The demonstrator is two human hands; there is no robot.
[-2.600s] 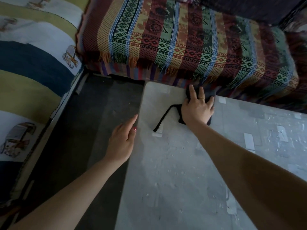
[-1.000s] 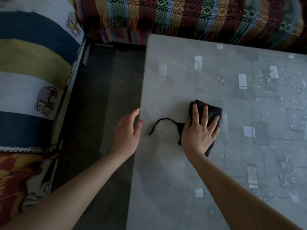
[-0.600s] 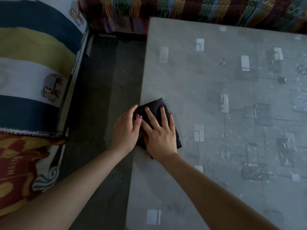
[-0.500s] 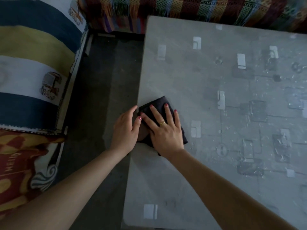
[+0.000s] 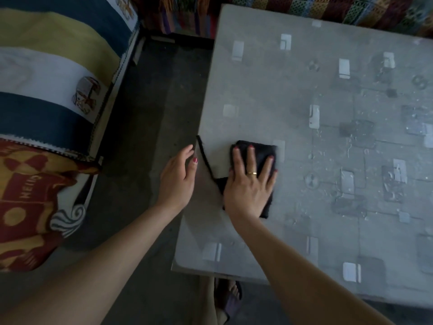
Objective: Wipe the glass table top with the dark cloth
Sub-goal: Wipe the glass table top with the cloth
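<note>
The grey glass table top fills the right of the head view. A folded dark cloth lies on it near the left edge, and a thin dark string from it trails toward that edge. My right hand lies flat on the cloth with fingers spread, pressing it to the glass. My left hand hovers just off the table's left edge, cupped, fingers apart and holding nothing.
A striped sofa cover and a red and yellow cushion lie to the left across a strip of dark floor. A patterned woven throw borders the table's far side. My foot shows below the table's near edge.
My right hand has slid the cloth to the right, away from the table's left edge and from my left hand. The cloth's string now trails out behind it.
</note>
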